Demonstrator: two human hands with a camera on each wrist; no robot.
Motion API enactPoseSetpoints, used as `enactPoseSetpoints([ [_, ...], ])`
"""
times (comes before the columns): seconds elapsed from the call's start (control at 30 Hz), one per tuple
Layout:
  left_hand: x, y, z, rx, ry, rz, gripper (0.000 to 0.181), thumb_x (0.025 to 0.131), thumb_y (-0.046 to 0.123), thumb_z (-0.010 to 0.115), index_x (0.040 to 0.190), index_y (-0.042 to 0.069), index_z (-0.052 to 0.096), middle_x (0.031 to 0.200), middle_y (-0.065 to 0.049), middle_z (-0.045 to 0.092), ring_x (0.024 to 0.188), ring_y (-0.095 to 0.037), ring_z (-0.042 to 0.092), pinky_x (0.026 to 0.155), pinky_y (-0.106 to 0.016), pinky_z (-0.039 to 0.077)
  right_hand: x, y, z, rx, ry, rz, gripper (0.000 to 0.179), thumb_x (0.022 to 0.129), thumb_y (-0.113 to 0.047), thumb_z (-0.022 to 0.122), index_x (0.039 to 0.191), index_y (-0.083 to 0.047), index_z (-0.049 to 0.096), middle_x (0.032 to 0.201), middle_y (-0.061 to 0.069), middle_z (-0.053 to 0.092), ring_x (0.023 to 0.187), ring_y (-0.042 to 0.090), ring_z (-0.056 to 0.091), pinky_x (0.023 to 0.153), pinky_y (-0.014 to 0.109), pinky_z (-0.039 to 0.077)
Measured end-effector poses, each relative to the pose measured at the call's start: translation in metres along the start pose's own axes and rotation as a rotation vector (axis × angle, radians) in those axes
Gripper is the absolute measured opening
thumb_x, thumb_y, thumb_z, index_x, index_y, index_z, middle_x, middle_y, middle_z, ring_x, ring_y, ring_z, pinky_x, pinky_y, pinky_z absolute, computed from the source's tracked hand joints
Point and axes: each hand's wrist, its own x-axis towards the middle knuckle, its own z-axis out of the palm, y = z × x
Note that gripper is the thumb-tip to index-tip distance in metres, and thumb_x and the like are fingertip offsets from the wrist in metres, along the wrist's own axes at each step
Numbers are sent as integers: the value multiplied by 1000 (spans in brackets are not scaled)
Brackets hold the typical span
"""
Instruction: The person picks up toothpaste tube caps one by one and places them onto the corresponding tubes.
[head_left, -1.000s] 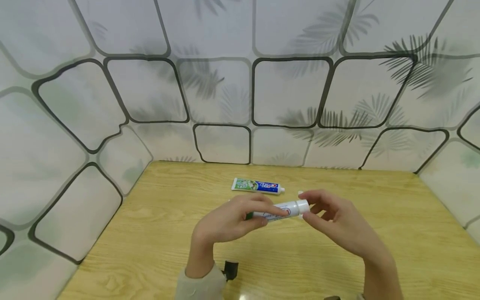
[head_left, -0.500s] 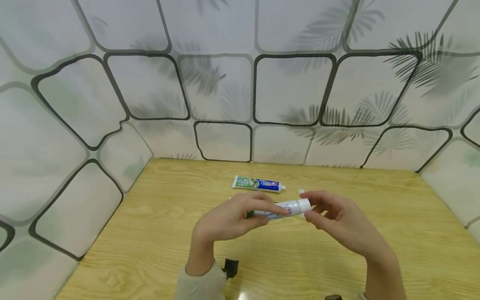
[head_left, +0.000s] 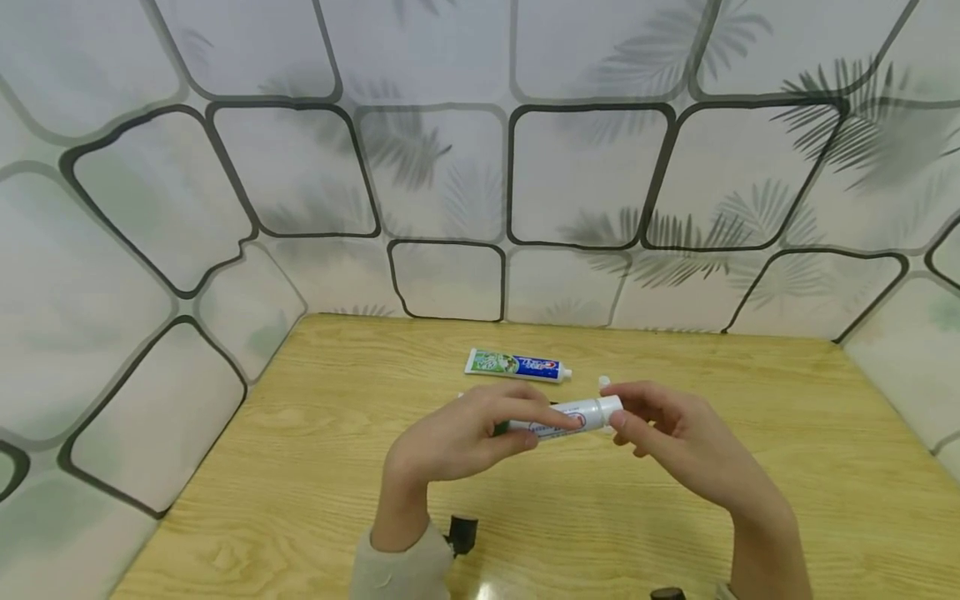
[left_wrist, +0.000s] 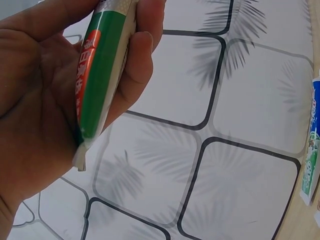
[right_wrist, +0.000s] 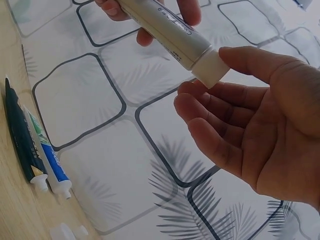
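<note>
A white and green toothpaste tube (head_left: 573,419) lies across between both hands, above the table. My left hand (head_left: 480,425) grips its body; the green and red tail end of the tube (left_wrist: 102,75) shows against the palm in the left wrist view. At its other end is a white screw cap (right_wrist: 211,68). My right hand (head_left: 686,442) pinches this cap between thumb and forefinger, with the other fingers loosely curled below. The thumb (right_wrist: 250,62) presses the cap's side in the right wrist view.
A blue and green toothpaste tube (head_left: 517,367) lies uncapped at the back of the wooden table (head_left: 337,367). Beside it lies a black tube (right_wrist: 22,135) with a white nozzle, mostly hidden in the head view. Small white caps (right_wrist: 62,231) lie nearby. A patterned wall (head_left: 450,167) stands behind.
My right thumb has moved up along the cap and its fingers have shifted slightly around it. The left hand and the tube stay almost where they were.
</note>
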Motion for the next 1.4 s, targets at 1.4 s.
enactPoseSetpoints([
  [1.4, -2, 1, -1, -7, -13, -36, 37, 96, 3, 63, 131, 17, 67, 118, 3, 64, 96, -8, 52, 80, -22, 48, -2, 7, -3, 4, -65, -10, 27, 100, -7, 58, 127, -5, 61, 102, 2, 66, 82, 16, 65, 66, 30, 54],
])
